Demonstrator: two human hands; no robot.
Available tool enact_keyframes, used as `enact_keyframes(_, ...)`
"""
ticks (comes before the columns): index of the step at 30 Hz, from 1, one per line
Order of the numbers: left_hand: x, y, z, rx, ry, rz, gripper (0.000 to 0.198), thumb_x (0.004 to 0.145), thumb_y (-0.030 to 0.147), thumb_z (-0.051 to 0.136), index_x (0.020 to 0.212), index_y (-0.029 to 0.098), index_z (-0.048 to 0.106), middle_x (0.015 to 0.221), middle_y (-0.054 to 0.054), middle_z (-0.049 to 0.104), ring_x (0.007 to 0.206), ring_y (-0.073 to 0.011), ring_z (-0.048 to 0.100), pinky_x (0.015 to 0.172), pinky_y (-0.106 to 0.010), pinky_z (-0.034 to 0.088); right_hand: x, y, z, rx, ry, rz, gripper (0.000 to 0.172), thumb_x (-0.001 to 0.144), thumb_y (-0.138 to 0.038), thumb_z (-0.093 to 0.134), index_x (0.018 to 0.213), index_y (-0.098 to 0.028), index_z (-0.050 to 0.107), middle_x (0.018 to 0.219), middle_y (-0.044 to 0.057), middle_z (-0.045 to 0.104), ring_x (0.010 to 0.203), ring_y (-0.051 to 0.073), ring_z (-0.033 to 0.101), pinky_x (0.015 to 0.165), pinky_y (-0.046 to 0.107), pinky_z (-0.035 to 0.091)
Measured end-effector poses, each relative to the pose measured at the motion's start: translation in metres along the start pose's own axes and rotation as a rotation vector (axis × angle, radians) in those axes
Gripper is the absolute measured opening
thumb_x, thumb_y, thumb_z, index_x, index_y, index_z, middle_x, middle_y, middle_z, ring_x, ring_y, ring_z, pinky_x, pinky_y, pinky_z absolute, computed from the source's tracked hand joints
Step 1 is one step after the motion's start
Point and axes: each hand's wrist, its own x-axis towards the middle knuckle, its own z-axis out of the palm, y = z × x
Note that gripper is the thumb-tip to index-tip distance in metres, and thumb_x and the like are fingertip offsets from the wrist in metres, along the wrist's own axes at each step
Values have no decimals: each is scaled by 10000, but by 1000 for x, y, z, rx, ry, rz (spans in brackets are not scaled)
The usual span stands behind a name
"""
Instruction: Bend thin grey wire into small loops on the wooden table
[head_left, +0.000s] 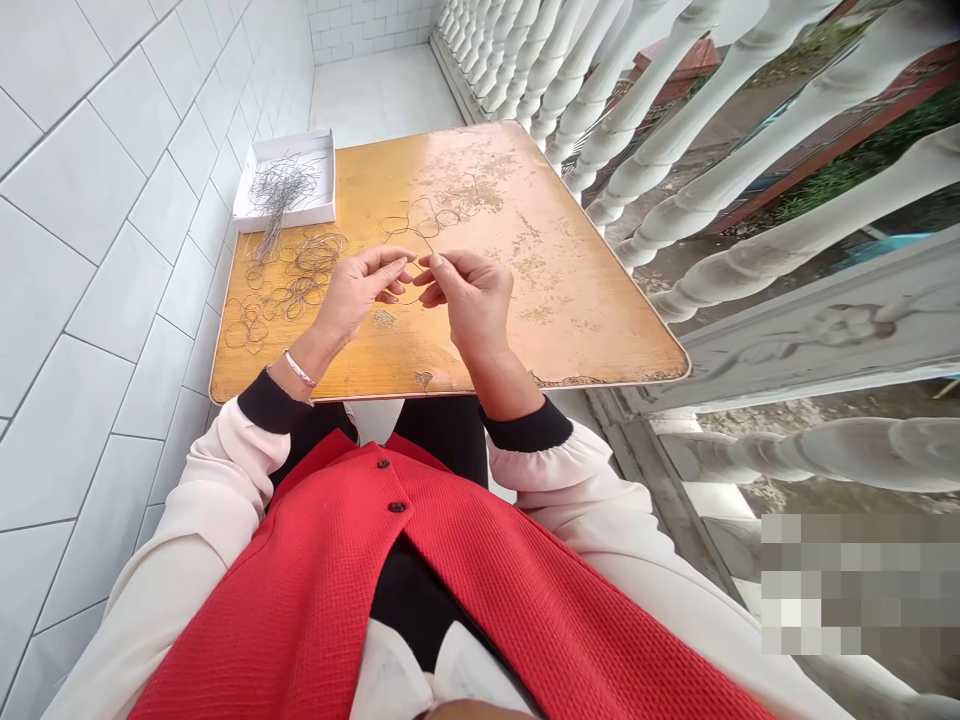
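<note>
My left hand [360, 292] and my right hand [478, 300] meet above the near middle of the table [592, 290]. Thumb and fingers of each pinch a thin dark wire [427, 241], bent in a curve; its ends are too fine to follow. Just beyond my fingertips, several thin wire loops [450, 214] lie on the tabletop. A tangle of looped wires [306, 270] spreads to the left of my left hand. Behind it, a bundle of loose thin wires [281, 190] rests in a shallow white box [319, 213] and hangs over its near edge.
A white tiled wall [142, 230] runs close along the left side. White balusters [637, 130] line the right, near the table's edge. The tabletop's varnish is worn and flaking in patches. Pale floor [382, 90] shows beyond the table.
</note>
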Motion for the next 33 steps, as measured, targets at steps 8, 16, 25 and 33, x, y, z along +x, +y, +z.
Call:
enact_keyframes(8,3,-3,-1,52,-10,38,110,956,249,665,939,169,739,737,16,707,647,-51,638,662,-188,523,5,-1,-4,186,-72,109,285,846,-488,769,791,-214,717,758,-30,651,493,28,544,477,174,472)
enact_keyframes(16,5,-14,7,-53,-4,-22,188,1001,285,592,945,177,736,793,1,714,673,-57,637,690,-208,520,4,2,-1,251,-96,179,229,824,-406,806,807,-210,690,744,-33,686,517,38,557,504,177,496)
enact_keyframes(25,6,-35,-4,754,62,589,580,1021,603,405,1334,163,618,1312,-141,665,1221,-224,640,1059,-386,519,5,-7,-2,211,-23,224,151,829,-260,772,785,-196,642,727,-36,674,521,45,576,538,188,518)
enact_keyframes(33,0,-37,-10,819,-95,507,793,911,768,438,1441,181,504,1348,-174,621,1093,-224,673,885,-324,568,6,-9,-4,208,-14,257,158,836,-268,766,795,-201,629,730,-34,668,548,45,577,515,164,474)
